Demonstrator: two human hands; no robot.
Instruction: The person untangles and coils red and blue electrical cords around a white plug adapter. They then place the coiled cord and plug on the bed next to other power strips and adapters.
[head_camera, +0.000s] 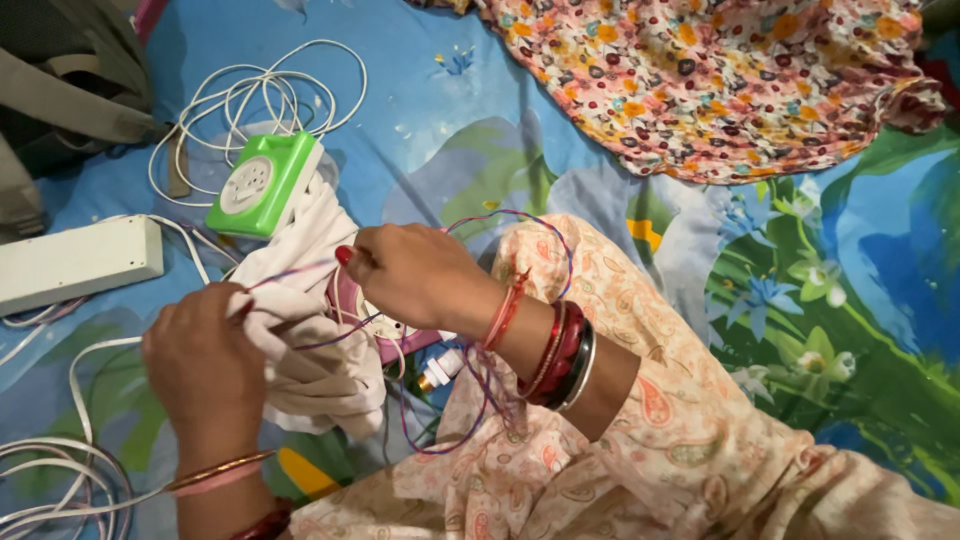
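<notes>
- Left hand (205, 365): near left, closed on a bunched white cloth (310, 330), with thin red and blue wires (470, 390) seemingly pinched in the same grip.
- Right hand (420, 275): centre, fingers curled and pinching the wires just above the cloth; bangles on the wrist.
- Wires: run taut between the two hands, then loop past the right wrist and hang over the patterned lap (the ends are hidden).
- Pink-rimmed fitting (350, 300): mostly hidden under the right hand and cloth; a small white plug (440, 368) lies just near of it.
- Green socket box (262, 185): far left, touching the cloth's far end, its white cable (250, 100) coiled beyond.
- White power strip (75, 262): left edge, with more white cable at the near left corner.
- Floral fabric (720, 80): far right, on the blue printed sheet (480, 110).
- Risk, as a judgement: the slack loop could snag on the bangles or tangle, and a hard pull might snap the fine strands or drag the fitting.
</notes>
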